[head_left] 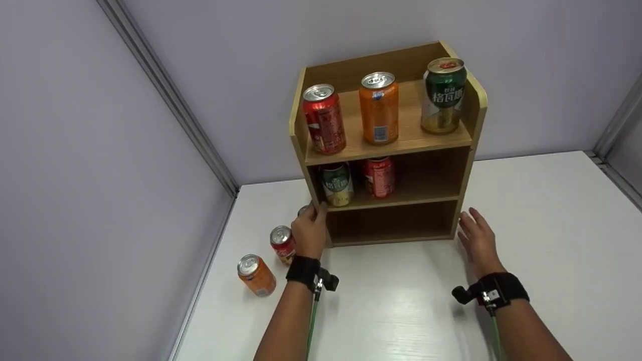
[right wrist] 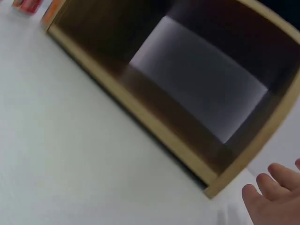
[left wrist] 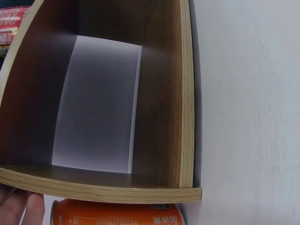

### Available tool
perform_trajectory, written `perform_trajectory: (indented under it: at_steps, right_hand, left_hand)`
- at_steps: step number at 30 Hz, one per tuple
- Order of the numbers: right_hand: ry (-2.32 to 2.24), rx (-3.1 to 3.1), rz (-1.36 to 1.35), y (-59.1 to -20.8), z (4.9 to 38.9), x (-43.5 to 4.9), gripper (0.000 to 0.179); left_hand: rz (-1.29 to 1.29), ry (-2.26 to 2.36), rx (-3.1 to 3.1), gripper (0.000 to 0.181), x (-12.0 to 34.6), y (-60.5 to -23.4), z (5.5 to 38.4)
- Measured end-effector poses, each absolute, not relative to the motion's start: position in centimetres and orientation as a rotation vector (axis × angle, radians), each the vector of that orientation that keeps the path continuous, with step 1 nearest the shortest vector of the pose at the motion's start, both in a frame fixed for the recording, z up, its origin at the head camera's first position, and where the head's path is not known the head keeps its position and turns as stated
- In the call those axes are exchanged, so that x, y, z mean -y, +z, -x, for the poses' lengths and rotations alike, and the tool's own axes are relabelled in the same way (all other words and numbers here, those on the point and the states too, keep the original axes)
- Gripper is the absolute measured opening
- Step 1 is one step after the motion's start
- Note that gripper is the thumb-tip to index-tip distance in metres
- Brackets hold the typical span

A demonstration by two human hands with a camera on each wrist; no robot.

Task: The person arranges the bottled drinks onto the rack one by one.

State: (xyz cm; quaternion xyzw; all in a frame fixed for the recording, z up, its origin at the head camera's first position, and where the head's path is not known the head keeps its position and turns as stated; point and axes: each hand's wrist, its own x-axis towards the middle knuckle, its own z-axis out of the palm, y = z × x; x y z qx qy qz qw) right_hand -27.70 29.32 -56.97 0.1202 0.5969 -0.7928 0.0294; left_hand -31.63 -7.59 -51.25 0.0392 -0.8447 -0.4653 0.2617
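Note:
A small wooden shelf with three levels stands on the white table. My left hand grips its left side panel low down, thumb at the front edge and fingers outside; those fingers show in the left wrist view. By the right side panel, my right hand is held with its fingers loosely extended, holding nothing; the right wrist view shows the fingers apart from the panel. On top stand a red can, an orange can and a green can.
The middle level holds another green can and a red can. Left of the shelf stand an orange can, a red can and one more orange can, mostly hidden in the head view. Walls rise behind and left.

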Motion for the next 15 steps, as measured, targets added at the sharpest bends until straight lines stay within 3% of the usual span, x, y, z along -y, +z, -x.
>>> perform_trajectory:
  at_steps: [7, 15]
  right_hand:
    - [-2.117, -2.166, -0.299, -58.0, 30.0, -28.5, 0.084]
    - [-1.751, -2.606, -0.276, -60.0, 29.7, -28.6, 0.073]
  left_hand:
    - [-0.085, -1.266, 2.249, 0.027, 7.1, -50.9, 32.1]
    - [-0.136, -1.238, 2.237, 0.028, 7.1, -51.5, 31.8]
